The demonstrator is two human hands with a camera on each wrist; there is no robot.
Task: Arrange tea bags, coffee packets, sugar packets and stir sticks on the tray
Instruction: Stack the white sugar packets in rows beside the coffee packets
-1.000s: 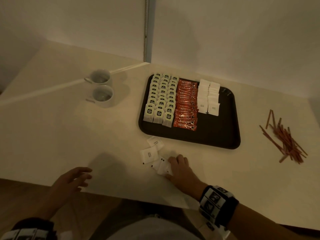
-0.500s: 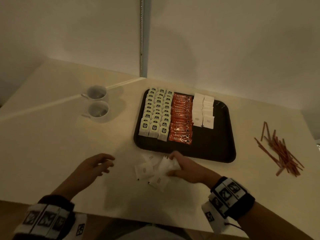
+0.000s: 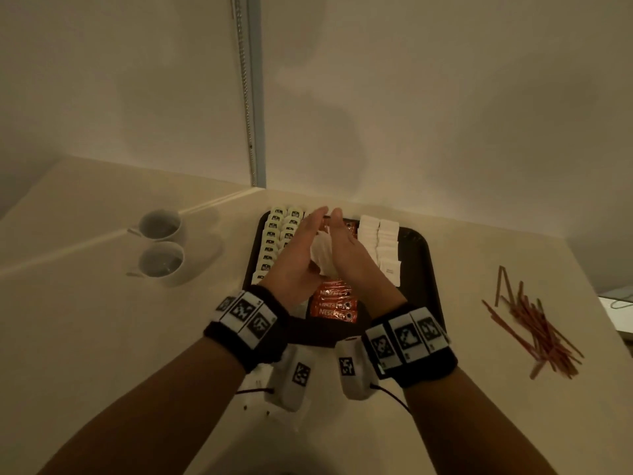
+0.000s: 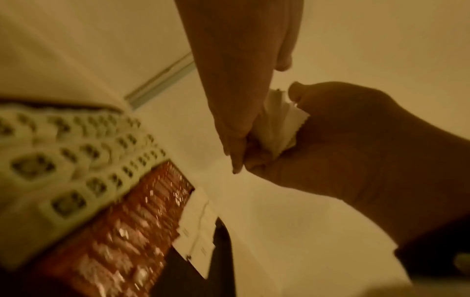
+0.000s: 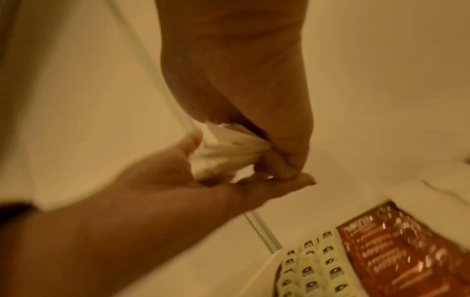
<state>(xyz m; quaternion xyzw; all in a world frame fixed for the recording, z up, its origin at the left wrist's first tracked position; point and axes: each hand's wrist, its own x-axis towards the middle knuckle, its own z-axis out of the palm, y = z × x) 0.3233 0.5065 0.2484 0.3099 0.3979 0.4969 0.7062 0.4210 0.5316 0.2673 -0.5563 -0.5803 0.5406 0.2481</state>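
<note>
Both my hands are raised over the dark tray (image 3: 423, 289) with a bunch of white sugar packets (image 3: 322, 257) between the palms. My right hand (image 3: 347, 250) grips the bunch (image 4: 277, 124), thumb on top and fingers curled beneath. My left hand (image 3: 298, 252) presses flat against the bunch (image 5: 223, 152) with straight fingers. On the tray, rows of tea bags (image 3: 274, 241) lie at the left, red coffee packets (image 3: 334, 305) in the middle and sugar packets (image 3: 378, 241) at the right. The stir sticks (image 3: 534, 327) lie in a loose pile on the table, right of the tray.
Two white cups (image 3: 161, 224) (image 3: 161, 260) stand left of the tray. The wall and a metal strip (image 3: 251, 132) rise just behind it. The tray's right part is bare. A white packet (image 3: 255, 377) shows on the table under my left wrist.
My right hand gathered sugar packets from the table and lifted them over the tray. My left hand came up from the table's front edge and met it.
</note>
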